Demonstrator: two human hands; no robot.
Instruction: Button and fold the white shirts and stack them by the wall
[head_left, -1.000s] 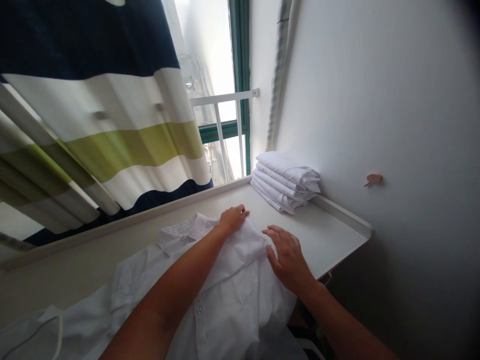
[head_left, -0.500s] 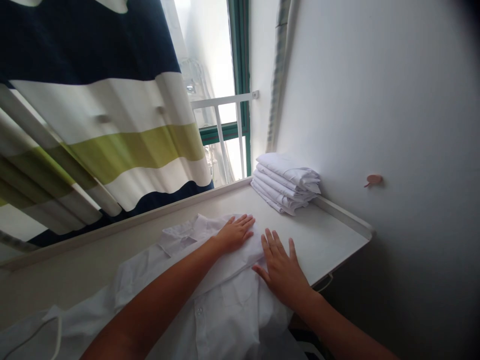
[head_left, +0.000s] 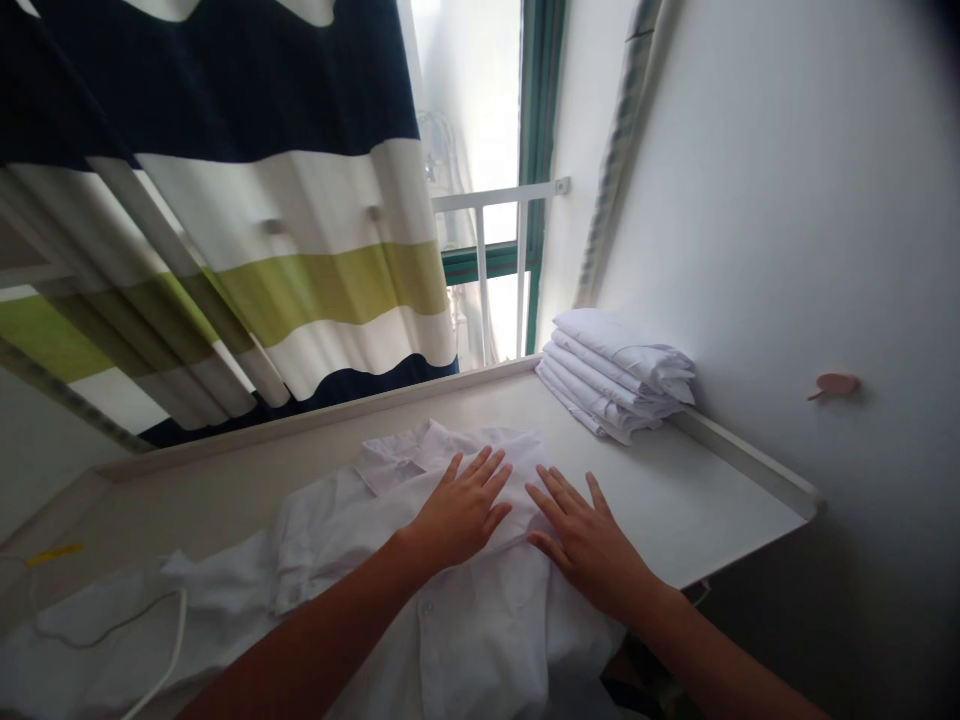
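A white button-up shirt point(head_left: 480, 640) lies face up on the white table point(head_left: 720, 500), its collar toward the window and one sleeve folded across the chest. My left hand point(head_left: 463, 508) rests on the folded sleeve with its fingers spread. At the shirt's right edge, my right hand point(head_left: 589, 545) is also open, fingers stretched out and touching the cloth near the end of the fold. Neither hand grips anything. The shirt's lower part runs off the bottom of the view.
A stack of folded white shirts point(head_left: 615, 375) stands at the table's far right corner, by the wall. Another white garment point(head_left: 217, 590) and a white cable point(head_left: 176, 630) lie at the left. A striped curtain point(head_left: 322, 280) hangs before the window. A pink hook point(head_left: 834, 385) is on the wall.
My left hand has drawn back a little along the fold, toward me. My right hand stays by the shirt's right edge. The view has turned slightly left.
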